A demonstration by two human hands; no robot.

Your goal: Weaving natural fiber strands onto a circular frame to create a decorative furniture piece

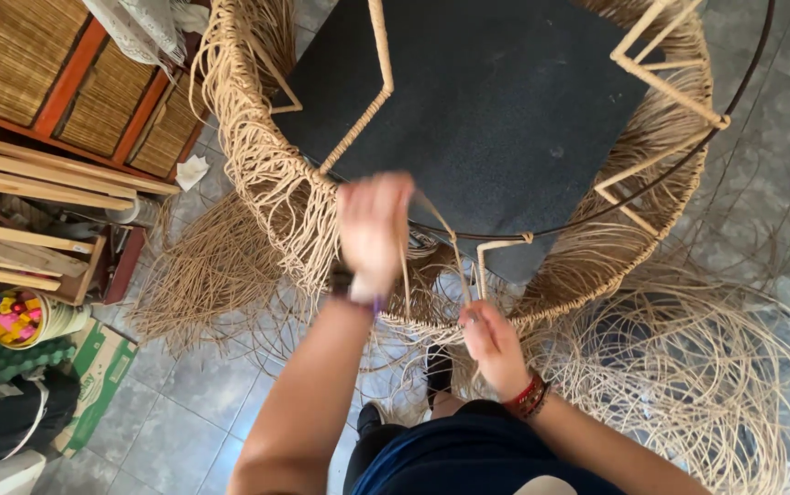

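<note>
A round wicker frame (257, 147) of pale rattan strands on a dark metal ring stands in front of me, with a black cushion-like surface (505, 101) inside it. My left hand (373, 234), blurred by motion, is raised at the near rim and pulls a rattan strand (439, 225) upward. My right hand (491, 344) sits lower, just below the rim, pinching the same or a neighbouring strand. A watch is on my left wrist and red bracelets on my right. Loose strands hang from the rim between both hands.
Long loose rattan strands (688, 367) spread over the grey tiled floor at right and below. Wooden slats (28, 174) and woven panels (74, 82) stand at left, with a bucket of coloured bits (19, 316) and a cardboard box (101, 371).
</note>
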